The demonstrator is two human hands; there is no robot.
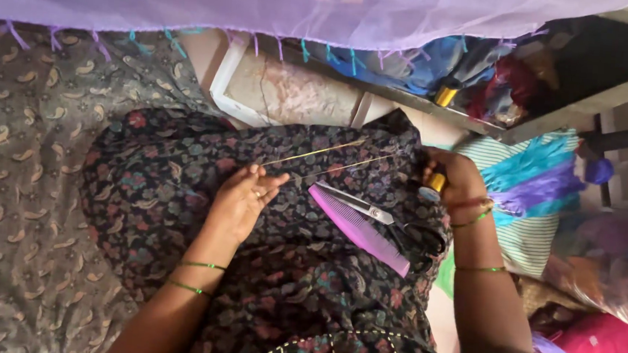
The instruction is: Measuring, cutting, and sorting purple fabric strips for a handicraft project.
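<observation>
drawing thread off a spool, by the look of it: left hand (241,202) resting on the dark floral cloth (285,270) over the lap, grip narrow, fingertips pinched on the near end of the golden thread (330,158); right hand (455,177) at the right edge of the lap, grip closed around a small spool with a yellow core (435,185). thread stretched taut between the two, running from the spool leftward to the pinch, seemingly as two strands side by side (hard to tell whether one doubled length or two separate). to do this step well: keep the pull level and gentle, let the spool turn freely inside the right grip rather than clamping it hard, hold both strands at equal tension so neither sags or twists over the other, and keep the line clear of the comb teeth and the scissor tips lying just near of it. counted: one pink comb (360,230) on the lap, one pair of scissors (392,225) beside it and touching it, two yellow spools in all (the held one, plus another (446,96) far off on the shelf), two green bangles on the left wrist, three or so on the right forearm, one sheer lilac fabric (267,4) with tassels hanging across the far side.
</observation>
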